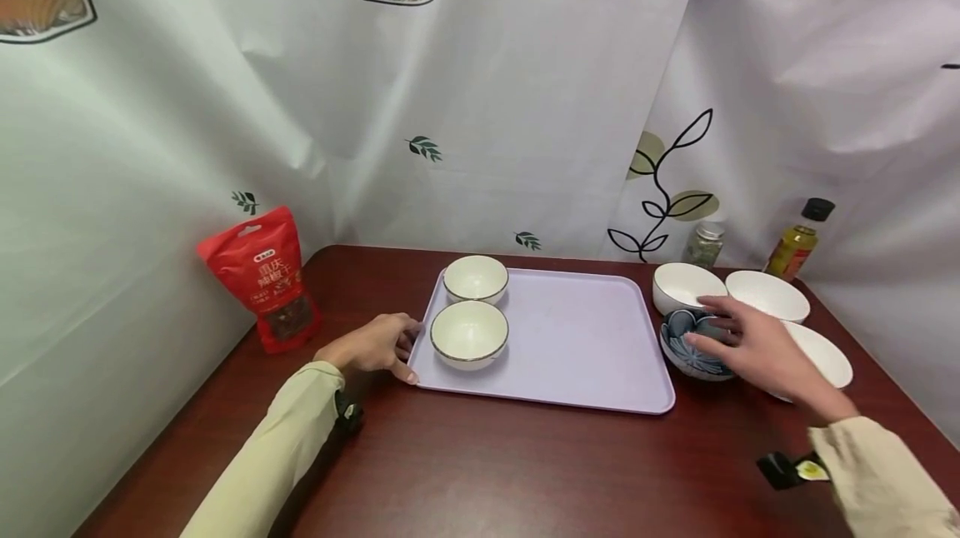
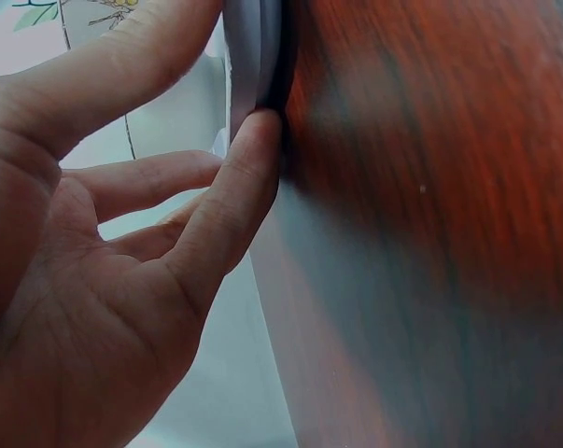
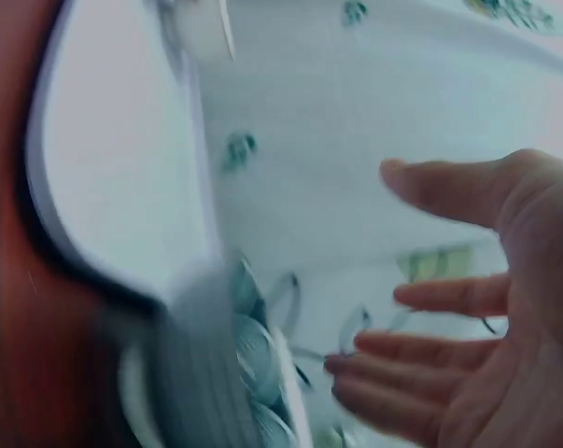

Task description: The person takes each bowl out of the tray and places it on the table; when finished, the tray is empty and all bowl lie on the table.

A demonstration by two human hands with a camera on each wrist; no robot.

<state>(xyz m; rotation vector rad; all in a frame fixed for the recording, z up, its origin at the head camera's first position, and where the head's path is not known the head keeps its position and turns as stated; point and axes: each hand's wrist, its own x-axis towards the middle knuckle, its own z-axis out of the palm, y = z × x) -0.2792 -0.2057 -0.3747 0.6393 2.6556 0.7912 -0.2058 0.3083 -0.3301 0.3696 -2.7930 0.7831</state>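
Observation:
My left hand (image 1: 378, 344) is at the near left corner of a pale lilac tray (image 1: 577, 338). Its fingertips touch the tray's rim in the left wrist view, with the fingers spread along it. On the tray's left side stand two cream bowls with dark rims, a near bowl (image 1: 468, 331) and a far bowl (image 1: 476, 276). My right hand (image 1: 761, 351) hovers above a blue patterned bowl (image 1: 686, 346) just right of the tray. Its fingers are spread and hold nothing; the right wrist view shows the bowl blurred below them.
White bowls stand at the right: one behind the blue bowl (image 1: 678, 284), one at the back (image 1: 768, 295), another partly behind my right arm (image 1: 825, 355). A glass jar (image 1: 703, 245) and an oil bottle (image 1: 797, 245) stand against the curtain. A red food pouch (image 1: 266, 280) leans at the left.

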